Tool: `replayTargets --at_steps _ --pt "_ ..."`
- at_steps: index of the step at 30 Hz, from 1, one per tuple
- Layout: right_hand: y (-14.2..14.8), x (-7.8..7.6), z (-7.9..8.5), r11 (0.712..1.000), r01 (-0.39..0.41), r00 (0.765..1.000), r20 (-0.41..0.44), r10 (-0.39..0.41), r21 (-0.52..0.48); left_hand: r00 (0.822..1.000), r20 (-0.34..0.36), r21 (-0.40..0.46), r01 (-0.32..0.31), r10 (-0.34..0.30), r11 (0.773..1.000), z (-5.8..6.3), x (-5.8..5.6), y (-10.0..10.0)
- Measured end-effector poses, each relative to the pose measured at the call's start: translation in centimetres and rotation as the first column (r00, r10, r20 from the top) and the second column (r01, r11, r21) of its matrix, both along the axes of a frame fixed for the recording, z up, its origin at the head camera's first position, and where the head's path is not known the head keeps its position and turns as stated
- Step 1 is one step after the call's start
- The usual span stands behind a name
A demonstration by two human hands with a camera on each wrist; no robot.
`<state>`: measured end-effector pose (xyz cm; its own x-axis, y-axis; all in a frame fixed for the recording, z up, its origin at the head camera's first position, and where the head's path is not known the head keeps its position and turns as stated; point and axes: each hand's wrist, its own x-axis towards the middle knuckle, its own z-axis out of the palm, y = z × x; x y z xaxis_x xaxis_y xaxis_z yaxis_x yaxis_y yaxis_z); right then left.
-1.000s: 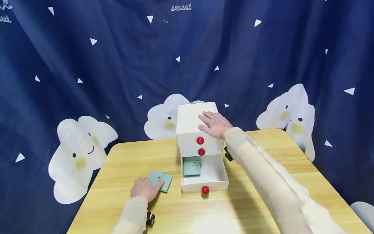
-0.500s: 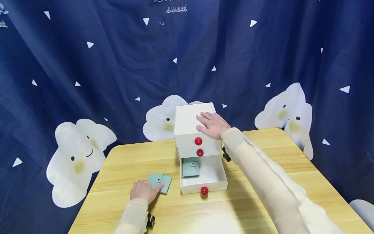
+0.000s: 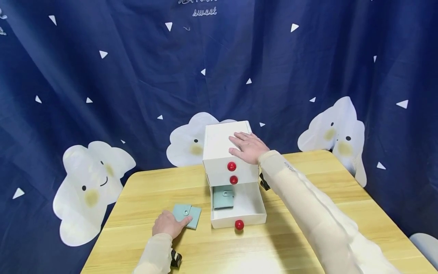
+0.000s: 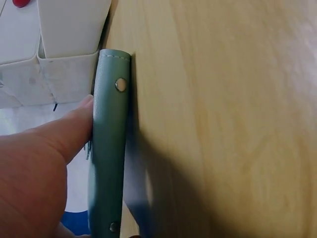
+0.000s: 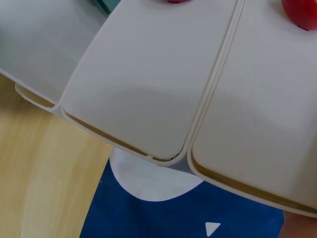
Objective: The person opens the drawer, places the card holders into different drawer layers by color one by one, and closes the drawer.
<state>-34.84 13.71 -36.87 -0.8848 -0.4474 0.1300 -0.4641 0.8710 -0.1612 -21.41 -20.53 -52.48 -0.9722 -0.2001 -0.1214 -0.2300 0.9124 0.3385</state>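
Observation:
In the head view, my left hand grips the near left part of a teal snap wallet low over the table, left of the drawers. Seen from the left wrist, my thumb lies against one face of the wallet, whose edge shows two metal rivets; the other fingers are mostly hidden. My right hand rests with spread fingers on top of a white drawer unit. Its bottom drawer is pulled out, and a second teal wallet lies at its left side. Both upper drawers are closed.
Each drawer carries a red knob. The unit stands on a wooden table, its back near a dark blue curtain printed with clouds and triangles. A black strap shows at my left wrist.
The head view has shifted slightly, so the scene sits a little lower and further left. My hands, both wallets and the drawers keep their places relative to each other.

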Motion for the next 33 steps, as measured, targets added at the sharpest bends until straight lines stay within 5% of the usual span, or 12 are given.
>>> replayTargets --at_steps 8,15,33 --pt "0.2 0.1 -0.2 1.0 -0.006 1.0 0.006 0.006 0.004 0.995 -0.098 0.138 -0.013 0.027 0.99 0.0 0.2 1.0" --pt "0.2 -0.5 0.0 1.0 -0.005 1.0 -0.011 0.005 -0.009 0.964 -0.266 0.149 0.03 0.011 0.988 0.9 -0.1 1.7" --pt "0.1 -0.2 0.1 1.0 0.002 1.0 -0.007 -0.002 -0.02 0.916 -0.401 0.261 0.146 -0.03 0.954 1.2 0.7 2.5"
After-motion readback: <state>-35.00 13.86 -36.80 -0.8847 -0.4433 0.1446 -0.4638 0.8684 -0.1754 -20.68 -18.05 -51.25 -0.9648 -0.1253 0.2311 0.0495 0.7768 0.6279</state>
